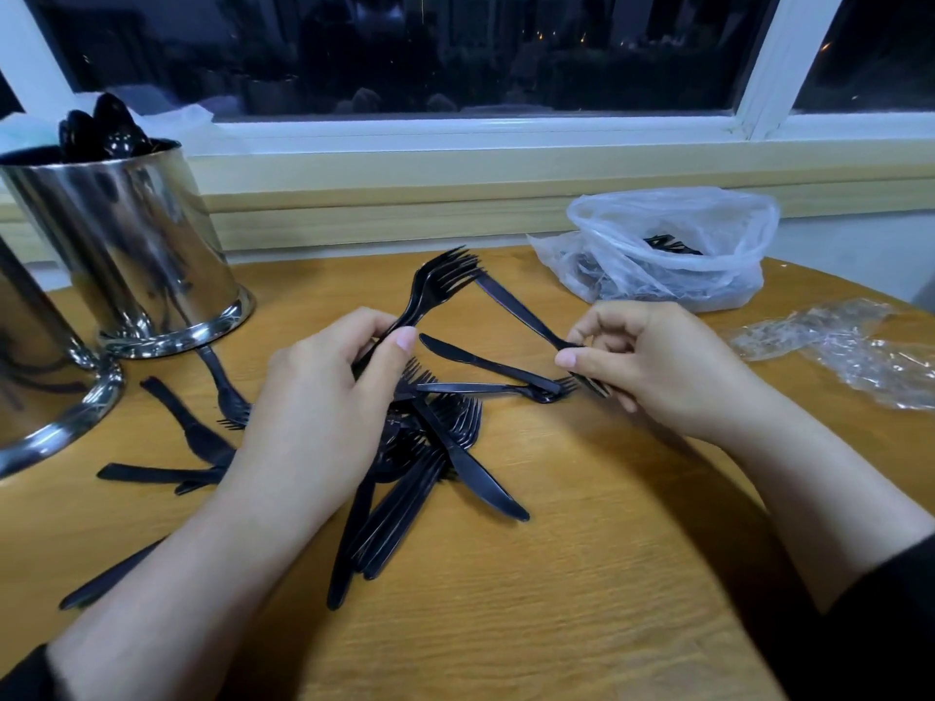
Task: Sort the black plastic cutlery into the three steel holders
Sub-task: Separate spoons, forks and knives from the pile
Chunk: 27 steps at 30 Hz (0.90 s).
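Head view: bare table (582, 574) near front edge.

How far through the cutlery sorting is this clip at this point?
Early to midway. Done: one steel holder already holds spoons. In hand: the left hand grips a bunch of forks, and the right hand pinches another fork. Left: a loose pile of forks and knives on the table, plus more cutlery in the plastic bag. Only two holders are in view.
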Available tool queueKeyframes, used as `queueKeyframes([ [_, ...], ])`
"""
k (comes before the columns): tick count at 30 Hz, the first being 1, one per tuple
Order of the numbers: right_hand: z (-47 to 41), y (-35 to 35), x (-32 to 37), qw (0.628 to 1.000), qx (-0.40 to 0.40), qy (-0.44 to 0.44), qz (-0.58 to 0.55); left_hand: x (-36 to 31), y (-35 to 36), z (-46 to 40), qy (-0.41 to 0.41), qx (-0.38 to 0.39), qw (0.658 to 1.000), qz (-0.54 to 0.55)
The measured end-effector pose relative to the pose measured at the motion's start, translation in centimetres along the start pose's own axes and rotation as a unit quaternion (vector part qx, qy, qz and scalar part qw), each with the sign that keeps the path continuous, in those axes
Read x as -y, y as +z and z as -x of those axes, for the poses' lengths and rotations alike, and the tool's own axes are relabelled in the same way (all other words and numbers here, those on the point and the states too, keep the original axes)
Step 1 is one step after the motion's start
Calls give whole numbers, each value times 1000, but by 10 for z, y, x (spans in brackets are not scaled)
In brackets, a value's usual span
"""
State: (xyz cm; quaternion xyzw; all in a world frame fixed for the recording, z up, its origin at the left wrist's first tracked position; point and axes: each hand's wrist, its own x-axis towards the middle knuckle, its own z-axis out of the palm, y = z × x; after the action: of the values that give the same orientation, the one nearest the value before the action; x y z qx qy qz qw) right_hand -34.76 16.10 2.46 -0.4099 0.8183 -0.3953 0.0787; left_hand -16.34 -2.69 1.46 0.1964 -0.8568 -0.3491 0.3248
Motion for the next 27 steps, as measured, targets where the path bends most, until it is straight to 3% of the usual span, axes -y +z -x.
queueKeyframes([
  [5, -2, 12, 7, 999, 48, 9, -21, -2, -4, 0, -2, -43, 999, 28],
  [11, -5, 16, 11, 995, -4, 4, -101, -5, -3, 1, -6, -33, 999, 36],
  [16, -8, 17, 3, 998, -51, -16, -27, -8, -6, -1, -12, -84, 994, 72],
  [19, -6, 17, 7, 998, -35, -40, -18, -5, -9, -2, 0, -105, 993, 61],
  [22, -2, 22, 16, 994, -27, -85, -57, -4, -6, -1, 29, -103, 994, 3],
  [27, -1, 24, 26, 971, -88, -135, -174, -5, -3, 1, 56, -76, 995, -30],
])
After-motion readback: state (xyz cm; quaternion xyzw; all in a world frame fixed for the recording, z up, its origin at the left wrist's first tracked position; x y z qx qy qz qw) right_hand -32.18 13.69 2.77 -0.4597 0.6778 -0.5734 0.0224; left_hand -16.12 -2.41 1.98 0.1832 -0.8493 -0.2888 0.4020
